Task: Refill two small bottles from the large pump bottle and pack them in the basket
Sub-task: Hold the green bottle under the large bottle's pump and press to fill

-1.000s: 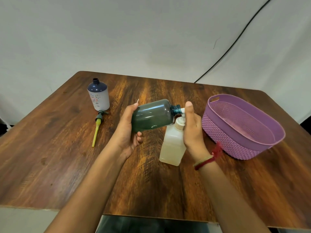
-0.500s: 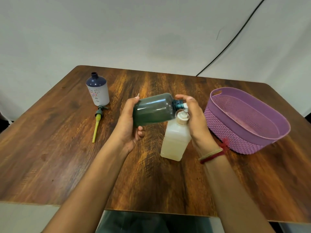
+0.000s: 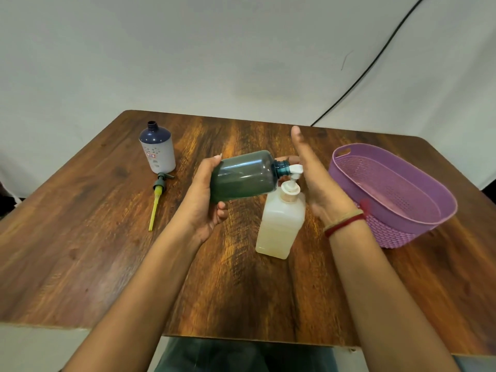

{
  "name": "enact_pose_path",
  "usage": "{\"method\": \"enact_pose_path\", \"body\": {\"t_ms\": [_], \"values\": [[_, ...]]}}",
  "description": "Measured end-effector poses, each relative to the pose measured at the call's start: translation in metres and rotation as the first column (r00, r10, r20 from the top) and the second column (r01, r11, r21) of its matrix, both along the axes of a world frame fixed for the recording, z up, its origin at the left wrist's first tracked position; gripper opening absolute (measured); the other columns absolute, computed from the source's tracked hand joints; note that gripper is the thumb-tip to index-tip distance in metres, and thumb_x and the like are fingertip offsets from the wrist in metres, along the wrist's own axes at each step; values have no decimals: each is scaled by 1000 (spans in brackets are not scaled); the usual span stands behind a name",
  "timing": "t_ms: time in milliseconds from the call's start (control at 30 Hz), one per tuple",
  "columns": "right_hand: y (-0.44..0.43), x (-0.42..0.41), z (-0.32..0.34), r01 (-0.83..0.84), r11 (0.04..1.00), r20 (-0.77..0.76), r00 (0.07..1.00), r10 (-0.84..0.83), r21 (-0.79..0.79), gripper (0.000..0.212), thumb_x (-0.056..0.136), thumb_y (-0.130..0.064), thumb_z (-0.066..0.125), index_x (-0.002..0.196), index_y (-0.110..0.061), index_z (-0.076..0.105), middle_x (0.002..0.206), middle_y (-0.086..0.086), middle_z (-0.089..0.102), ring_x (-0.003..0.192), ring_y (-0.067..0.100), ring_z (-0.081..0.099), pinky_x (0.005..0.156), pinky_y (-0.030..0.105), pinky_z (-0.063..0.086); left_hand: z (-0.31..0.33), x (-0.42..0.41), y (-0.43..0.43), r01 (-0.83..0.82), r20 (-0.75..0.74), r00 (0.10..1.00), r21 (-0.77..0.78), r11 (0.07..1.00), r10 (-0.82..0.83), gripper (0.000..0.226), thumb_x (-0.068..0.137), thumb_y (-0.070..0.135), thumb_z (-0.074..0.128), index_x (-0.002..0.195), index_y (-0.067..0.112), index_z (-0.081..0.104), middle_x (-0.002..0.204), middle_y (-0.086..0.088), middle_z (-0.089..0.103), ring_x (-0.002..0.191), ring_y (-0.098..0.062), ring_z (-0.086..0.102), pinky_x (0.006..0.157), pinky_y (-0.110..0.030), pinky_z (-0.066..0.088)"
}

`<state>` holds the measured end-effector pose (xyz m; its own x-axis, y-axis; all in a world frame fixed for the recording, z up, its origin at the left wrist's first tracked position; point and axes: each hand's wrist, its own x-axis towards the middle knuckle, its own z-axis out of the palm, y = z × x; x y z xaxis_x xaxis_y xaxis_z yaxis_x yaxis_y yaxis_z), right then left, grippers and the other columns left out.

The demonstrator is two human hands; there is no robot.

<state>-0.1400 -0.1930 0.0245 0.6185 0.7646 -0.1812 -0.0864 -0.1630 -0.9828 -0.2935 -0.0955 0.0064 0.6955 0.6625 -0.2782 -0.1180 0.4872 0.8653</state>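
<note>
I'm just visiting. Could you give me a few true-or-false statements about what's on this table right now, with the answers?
1. The left hand holds the green bottle tipped on its side. True.
2. The purple basket already holds a bottle. False: no bottle shows inside it.
3. The white and navy bottle stands uncapped. True.
4. The pump with the yellow tube is fitted on it. False: it lies on the table beside that bottle.

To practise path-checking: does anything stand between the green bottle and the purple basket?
Yes. The upright pump bottle and the open right hand beside it both lie between the green bottle and the basket.
</note>
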Motion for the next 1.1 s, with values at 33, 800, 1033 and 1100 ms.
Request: {"method": "enact_pose_path", "body": {"t_ms": [33,800,1033,1100], "values": [[2,1,2,-19,1000,4,1000,19,-19,60,89,-66,33,84,-13,61,72,3,64,56,9,64,48,17,49,0,0,0,3,-4,1000,-1,1000,-3,29,91,47,50,92,19,57,69,1,60,38,-4,37,32,-11,31],[15,-2,-10,203,957,67,973,-220,206,24,95,-6,42,99,-14,65,108,4,61,91,16,61,76,28,54,-1,2,3,13,-11,1000,13,1000,-13,30,90,48,50,93,19,58,60,4,64,38,-4,40,33,-10,34],[11,-9,-11,192,970,171,961,-216,147,31,100,-7,33,113,-15,59,106,7,61,88,14,59,72,24,51,-1,-1,1,24,-41,999,24,999,-23,30,90,48,50,93,18,57,56,5,61,38,-4,39,33,-10,33],[12,-5,-3,133,987,169,974,-147,94,33,98,-4,33,114,-13,60,103,5,61,89,14,58,74,25,50,1,-2,1,29,-30,999,31,999,-28,30,91,48,49,92,19,57,56,5,61,38,-4,39,33,-10,33]]}}
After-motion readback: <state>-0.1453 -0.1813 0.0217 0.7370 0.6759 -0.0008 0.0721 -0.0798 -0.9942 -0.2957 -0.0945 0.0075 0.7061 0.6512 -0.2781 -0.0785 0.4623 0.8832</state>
